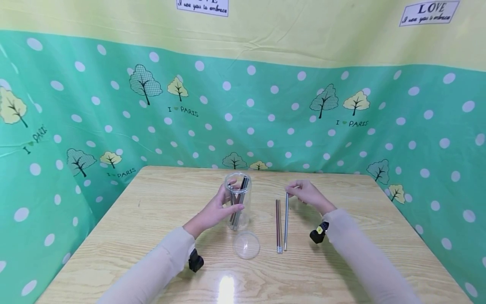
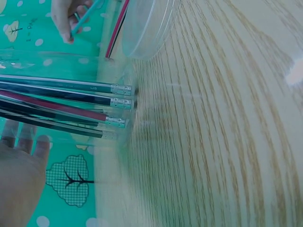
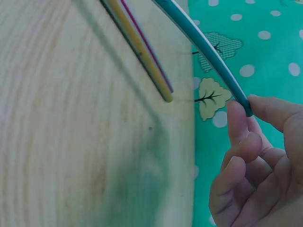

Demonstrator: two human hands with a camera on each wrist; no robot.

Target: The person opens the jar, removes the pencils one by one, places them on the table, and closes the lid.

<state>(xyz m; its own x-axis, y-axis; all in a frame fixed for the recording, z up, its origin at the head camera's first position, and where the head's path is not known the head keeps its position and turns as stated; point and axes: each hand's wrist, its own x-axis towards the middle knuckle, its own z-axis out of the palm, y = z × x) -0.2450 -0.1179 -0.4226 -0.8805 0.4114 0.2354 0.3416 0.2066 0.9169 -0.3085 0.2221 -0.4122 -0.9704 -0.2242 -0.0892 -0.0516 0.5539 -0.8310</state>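
Observation:
My left hand [image 1: 217, 210] grips a tall clear jar [image 1: 247, 213] from its left side, with the thumb across its front. Several pencils [image 2: 61, 86], dark ones and a red one, lean inside it with their metal-banded ends at the bottom. To the right, my right hand [image 1: 306, 194] pinches a teal pencil [image 3: 208, 52] by its far end between thumb and fingertips. This pencil slants over the table, its other end toward the person. Just left of it, a few pencils [image 1: 279, 223] lie side by side, one of them yellow in the right wrist view.
A round clear lid [image 1: 247, 245] lies on the wooden table [image 1: 159, 202] in front of the jar. Behind the table's far edge hangs a green and yellow curtain [image 1: 265, 105] with dots and trees. Black wrist cameras [image 1: 195, 261] sit below both forearms.

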